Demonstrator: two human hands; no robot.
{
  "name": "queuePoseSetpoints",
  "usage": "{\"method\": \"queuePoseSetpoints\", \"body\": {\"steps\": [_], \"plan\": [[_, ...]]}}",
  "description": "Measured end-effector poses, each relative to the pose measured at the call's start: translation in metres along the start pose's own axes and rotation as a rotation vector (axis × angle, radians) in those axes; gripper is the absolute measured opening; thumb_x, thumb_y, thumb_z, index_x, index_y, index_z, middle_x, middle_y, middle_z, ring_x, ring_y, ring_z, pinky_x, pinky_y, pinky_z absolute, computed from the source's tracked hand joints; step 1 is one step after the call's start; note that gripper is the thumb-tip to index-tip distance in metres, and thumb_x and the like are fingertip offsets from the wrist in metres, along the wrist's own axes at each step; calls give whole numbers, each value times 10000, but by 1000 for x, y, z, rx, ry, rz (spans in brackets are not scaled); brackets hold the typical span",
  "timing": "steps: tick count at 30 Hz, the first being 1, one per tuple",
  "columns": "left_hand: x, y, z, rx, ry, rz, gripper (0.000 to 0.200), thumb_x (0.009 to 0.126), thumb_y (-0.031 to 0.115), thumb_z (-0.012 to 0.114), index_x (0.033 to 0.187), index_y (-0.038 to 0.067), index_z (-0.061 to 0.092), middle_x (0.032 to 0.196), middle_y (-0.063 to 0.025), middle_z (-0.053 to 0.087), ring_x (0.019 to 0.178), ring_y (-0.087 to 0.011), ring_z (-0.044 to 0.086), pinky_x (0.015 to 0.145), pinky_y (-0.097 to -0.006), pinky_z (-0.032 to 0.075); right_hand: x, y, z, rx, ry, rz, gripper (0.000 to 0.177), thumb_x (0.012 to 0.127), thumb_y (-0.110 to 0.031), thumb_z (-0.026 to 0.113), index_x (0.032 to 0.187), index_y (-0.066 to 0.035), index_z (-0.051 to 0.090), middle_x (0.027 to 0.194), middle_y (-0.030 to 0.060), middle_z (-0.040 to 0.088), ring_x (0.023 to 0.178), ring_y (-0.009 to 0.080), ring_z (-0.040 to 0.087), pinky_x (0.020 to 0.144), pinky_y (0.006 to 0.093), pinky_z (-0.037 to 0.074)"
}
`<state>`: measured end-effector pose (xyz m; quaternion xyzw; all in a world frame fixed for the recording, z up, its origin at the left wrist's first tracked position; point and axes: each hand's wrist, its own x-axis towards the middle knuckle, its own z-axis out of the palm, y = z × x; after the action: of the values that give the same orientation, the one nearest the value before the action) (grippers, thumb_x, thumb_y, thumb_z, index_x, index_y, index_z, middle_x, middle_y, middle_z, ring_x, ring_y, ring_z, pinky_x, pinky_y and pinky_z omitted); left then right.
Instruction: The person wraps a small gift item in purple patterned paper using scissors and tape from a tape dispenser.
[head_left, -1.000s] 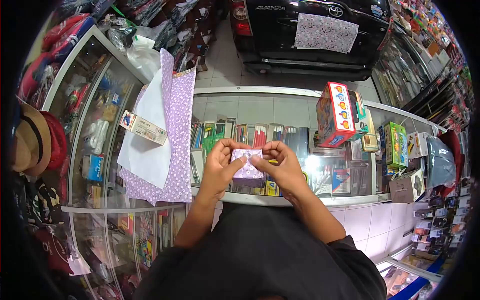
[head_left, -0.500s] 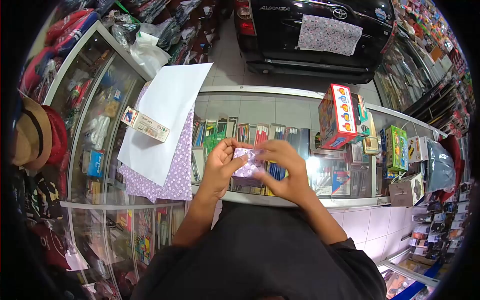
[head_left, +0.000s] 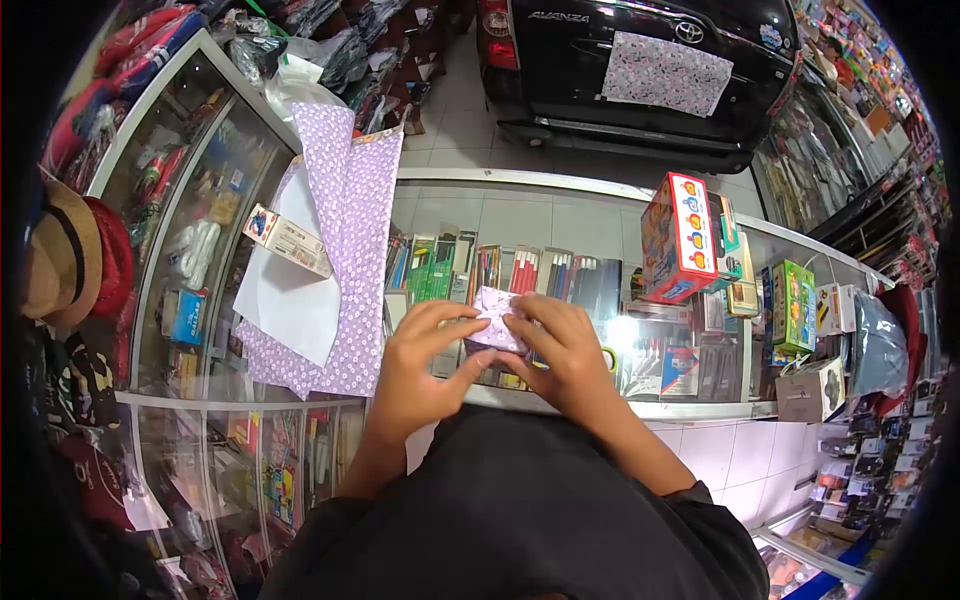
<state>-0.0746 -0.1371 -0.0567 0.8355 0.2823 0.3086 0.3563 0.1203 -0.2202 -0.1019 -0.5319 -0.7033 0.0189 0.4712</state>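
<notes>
A small box wrapped in purple floral paper (head_left: pixel 497 304) sits on the glass counter in front of me, with both hands closed around it. My left hand (head_left: pixel 425 362) presses its fingers on the top and left side, thumb at the near side. From the right, my right hand (head_left: pixel 562 350) has its fingers on the top and its thumb at the near edge. Part of a yellow scissors handle (head_left: pixel 610 360) shows beside my right hand. To the left lie sheets of purple floral paper (head_left: pixel 362 225), curled over to a white underside (head_left: pixel 285 305), with a small printed carton (head_left: pixel 290 240) on top.
Pens and stationery show beneath the counter glass. A red toy box (head_left: pixel 681 235) and a green box (head_left: pixel 793 305) stand to the right. Hats (head_left: pixel 75 260) hang at the left. Beyond the counter is a black car (head_left: pixel 560 80).
The white-backed sheet on the left has curled over, showing more floral side. My right hand, blurred before, now rests against the wrapped box. My left hand has shifted its grip along the side.
</notes>
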Motion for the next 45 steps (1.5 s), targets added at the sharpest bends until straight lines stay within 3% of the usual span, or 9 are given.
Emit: {"method": "queuePoseSetpoints", "body": {"steps": [4, 7, 14, 20, 24, 26, 29, 31, 45], "plan": [[-20, 25, 2, 316, -61, 29, 601, 779, 86, 796, 1356, 12, 646, 1473, -244, 537, 1386, -419, 495, 1127, -446, 413, -2, -20, 6, -120, -34, 67, 491, 735, -161, 845, 1156, 10, 658, 1217, 162, 610, 1078, 320, 614, 839, 428, 460], [-25, 38, 2, 120, -272, -116, 889, 802, 72, 794, 1551, -76, 337, 1641, -381, 78, 1504, -535, 245, 1189, -487, 342, 2, -26, -1, -44, -219, 38, 477, 709, -62, 774, 1150, 60, 639, 1319, 223, 541, 1184, 387, 547, 904, 456, 469], [-27, 16, 19, -52, -21, -242, 706, 769, -17, 826, 1425, -26, 567, 1657, -313, 184, 1511, -464, 301, 1044, -410, 512, 16, -1, -23, 190, -410, -31, 572, 663, -63, 660, 1231, 3, 655, 1522, 240, 450, 1463, 464, 356, 1183, 558, 339], [-14, -7, 6, -20, -71, -35, 681, 774, -282, 467, 1363, 15, 637, 1559, -188, 472, 1478, -408, 383, 836, -338, 653, 22, 17, -21, 372, -379, -77, 405, 779, -25, 747, 1182, -46, 706, 1554, 207, 460, 1491, 442, 346, 1180, 567, 337], [-10, -46, -2, -154, -92, 80, 557, 782, -252, 499, 1202, 20, 744, 1371, -199, 645, 1391, -371, 524, 866, -335, 633, 19, 25, -10, 303, -316, -119, 389, 783, -91, 800, 1163, -68, 720, 1500, 171, 535, 1425, 405, 464, 1139, 513, 418], [-11, -60, -3, 149, 87, 270, 475, 798, -241, 512, 1109, 7, 770, 1311, -207, 673, 1313, -360, 603, 908, -378, 608, 12, 30, 2, 240, -275, -151, 364, 795, -40, 762, 1156, -60, 717, 1474, 168, 558, 1368, 397, 526, 1105, 480, 466], [-13, -34, -8, 142, 40, 256, 364, 810, -59, 722, 1167, 9, 731, 1312, -191, 657, 1304, -362, 604, 1008, -433, 548, 10, 18, 6, 178, -227, -132, 375, 793, -8, 738, 1164, -59, 713, 1457, 160, 570, 1322, 388, 563, 1062, 469, 506], [-13, -24, -6, 98, 9, 168, 622, 698, 147, 912, 1265, 36, 682, 1297, -157, 641, 1310, -364, 586, 1040, -454, 524, 6, 14, 11, 103, -197, -108, 406, 783, 8, 738, 1182, -66, 714, 1445, 160, 577, 1308, 375, 575, 1024, 454, 533], [-3, -52, 9, 238, 115, 317, 439, 700, -27, 853, 1129, -2, 764, 1097, -130, 681, 1213, -359, 647, 982, -421, 566, -22, 5, -61, 135, 76, 365, 165, 868, -15, 744, 1031, 13, 741, 982, 162, 755, 884, 311, 741, 777, 348, 568]]}}
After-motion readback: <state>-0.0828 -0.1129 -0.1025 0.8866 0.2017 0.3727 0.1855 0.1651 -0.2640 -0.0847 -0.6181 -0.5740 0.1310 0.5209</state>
